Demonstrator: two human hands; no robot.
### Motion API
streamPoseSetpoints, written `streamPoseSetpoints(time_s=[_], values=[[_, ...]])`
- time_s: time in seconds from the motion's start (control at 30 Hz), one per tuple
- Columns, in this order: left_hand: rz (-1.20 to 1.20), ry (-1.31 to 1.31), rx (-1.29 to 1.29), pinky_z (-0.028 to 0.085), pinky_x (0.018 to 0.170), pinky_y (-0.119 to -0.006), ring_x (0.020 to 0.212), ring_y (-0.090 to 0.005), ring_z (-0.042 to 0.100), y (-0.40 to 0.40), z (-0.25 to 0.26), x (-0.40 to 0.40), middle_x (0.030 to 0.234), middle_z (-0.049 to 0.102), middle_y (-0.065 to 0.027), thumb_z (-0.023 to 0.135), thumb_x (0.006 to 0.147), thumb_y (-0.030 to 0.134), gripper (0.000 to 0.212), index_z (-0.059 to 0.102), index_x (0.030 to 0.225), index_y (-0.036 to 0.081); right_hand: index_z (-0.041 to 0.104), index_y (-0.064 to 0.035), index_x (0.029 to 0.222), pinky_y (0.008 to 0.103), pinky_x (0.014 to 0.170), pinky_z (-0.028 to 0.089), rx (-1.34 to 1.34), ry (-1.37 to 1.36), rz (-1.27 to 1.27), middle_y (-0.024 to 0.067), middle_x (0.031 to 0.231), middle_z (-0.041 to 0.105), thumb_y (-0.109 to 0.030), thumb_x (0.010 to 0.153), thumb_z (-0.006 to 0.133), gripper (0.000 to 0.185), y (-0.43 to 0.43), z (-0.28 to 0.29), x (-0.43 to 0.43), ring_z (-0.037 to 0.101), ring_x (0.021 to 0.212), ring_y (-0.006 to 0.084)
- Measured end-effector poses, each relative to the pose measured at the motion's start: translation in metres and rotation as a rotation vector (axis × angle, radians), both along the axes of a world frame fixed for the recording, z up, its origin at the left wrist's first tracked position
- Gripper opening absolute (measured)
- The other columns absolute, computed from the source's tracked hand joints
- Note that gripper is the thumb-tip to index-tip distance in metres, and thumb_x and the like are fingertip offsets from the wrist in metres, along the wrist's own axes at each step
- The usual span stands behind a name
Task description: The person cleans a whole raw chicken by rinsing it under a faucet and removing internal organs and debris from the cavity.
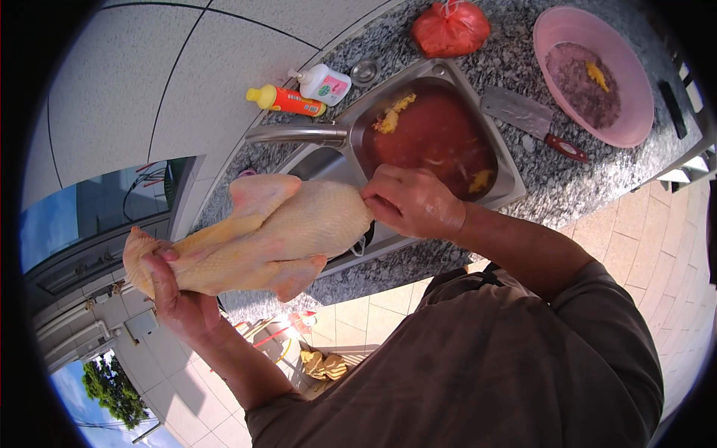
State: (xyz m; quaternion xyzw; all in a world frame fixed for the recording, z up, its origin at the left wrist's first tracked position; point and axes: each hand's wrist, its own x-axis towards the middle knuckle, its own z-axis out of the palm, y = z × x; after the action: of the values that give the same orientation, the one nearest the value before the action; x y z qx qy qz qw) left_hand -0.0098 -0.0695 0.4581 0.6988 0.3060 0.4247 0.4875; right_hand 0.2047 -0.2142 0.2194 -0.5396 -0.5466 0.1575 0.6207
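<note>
A plucked whole raw bird carcass (285,229) is held up, belly or back outward, over the near part of a double steel sink. My left hand (179,291) grips its neck and head end at the left. At the other end, my right hand (411,201) has its fingers closed on the tail end. The far sink basin (428,140) holds reddish water with yellow lumps, apparently fat, at its edges. A curved steel faucet (302,133) extends over the other basin (322,162), which the bird partly hides.
On the granite counter (538,193) lie a cleaver (518,112), a pink basin (638,95) holding a yellow piece, and a tied red plastic bag (451,31). A white pump bottle (325,84), an orange-and-yellow bottle (294,102) and a sink strainer (365,73) are near the wall.
</note>
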Motion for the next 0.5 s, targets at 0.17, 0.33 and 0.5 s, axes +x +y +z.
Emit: streamPoseSetpoints(time_s=[0.17, 0.33, 0.5], values=[[0.038, -0.029, -0.020, 0.040, 0.092, -0.025, 0.088, -0.0084, 0.050, -0.003, -0.003, 0.008, 0.101, 0.055, -0.0022, 0.056, 0.099, 0.019, 0.043, 0.042, 0.136, 0.002, 0.055, -0.0072, 0.076, 0.0399, 0.055, 0.049, 0.049, -0.083, -0.039, 0.0072, 0.075, 0.054, -0.007, 0.073, 0.068, 0.013, -0.001, -0.001, 0.004, 0.060, 0.066, 0.0298], [-0.050, 0.026, -0.044, 0.042, 0.092, -0.027, 0.094, -0.0095, 0.048, 0.000, -0.005, 0.007, 0.101, 0.051, -0.0011, 0.052, 0.102, 0.023, 0.040, 0.043, 0.137, 0.006, 0.052, -0.0065, 0.072, 0.0373, 0.052, 0.046, 0.116, -0.085, -0.082, 0.0065, 0.071, 0.050, -0.002, 0.069, 0.066, 0.015, -0.006, 0.000, 0.012, 0.055, 0.061, 0.0282], [-0.022, 0.041, -0.006, 0.041, 0.092, -0.026, 0.093, -0.0097, 0.048, -0.003, -0.003, 0.013, 0.102, 0.051, -0.0013, 0.052, 0.102, 0.022, 0.039, 0.043, 0.135, 0.005, 0.054, -0.0056, 0.071, 0.0370, 0.051, 0.043, 0.004, 0.166, -0.063, 0.0068, 0.069, 0.052, -0.001, 0.070, 0.065, 0.012, -0.024, 0.004, 0.025, 0.052, 0.057, 0.0290]])
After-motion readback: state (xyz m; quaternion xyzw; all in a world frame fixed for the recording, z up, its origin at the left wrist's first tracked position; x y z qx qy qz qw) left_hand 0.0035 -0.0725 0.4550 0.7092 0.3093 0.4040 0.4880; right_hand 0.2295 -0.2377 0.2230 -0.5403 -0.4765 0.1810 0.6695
